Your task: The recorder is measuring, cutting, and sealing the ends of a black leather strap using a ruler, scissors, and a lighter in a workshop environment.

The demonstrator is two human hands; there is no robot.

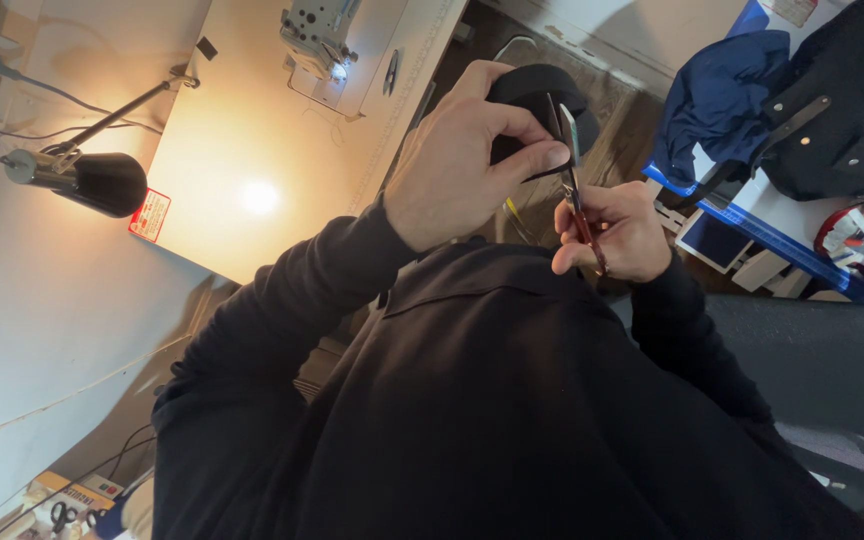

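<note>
The left hand (457, 160) holds a piece of black fabric (537, 95), its fingers (542, 155) pressed together with the thumb, pinching the cloth's lower edge. The right hand (617, 235) sits just below and to the right of the black fabric, fingers curled shut around the dark red handle of a pair of small snips (577, 190), whose pale metal blades rise against the fabric's edge. The blades seem to touch a thin strip of the cloth, though the dark material makes the exact contact hard to tell. Both arms wear black sleeves (282, 320) that run down and away from the fabric.

Up and to the left of the fabric stands a sewing machine (317, 35) on a pale surface (252, 130) lit by a warm glow. Farther left of the fabric a black lamp (97, 183) on a jointed arm leans over that surface. To the right of the fabric lies a blue garment (717, 95), and beyond it a black garment (852, 100) with pale buttons. Far below and left of the fabric, black-handled scissors (62, 517) lie among small things
</note>
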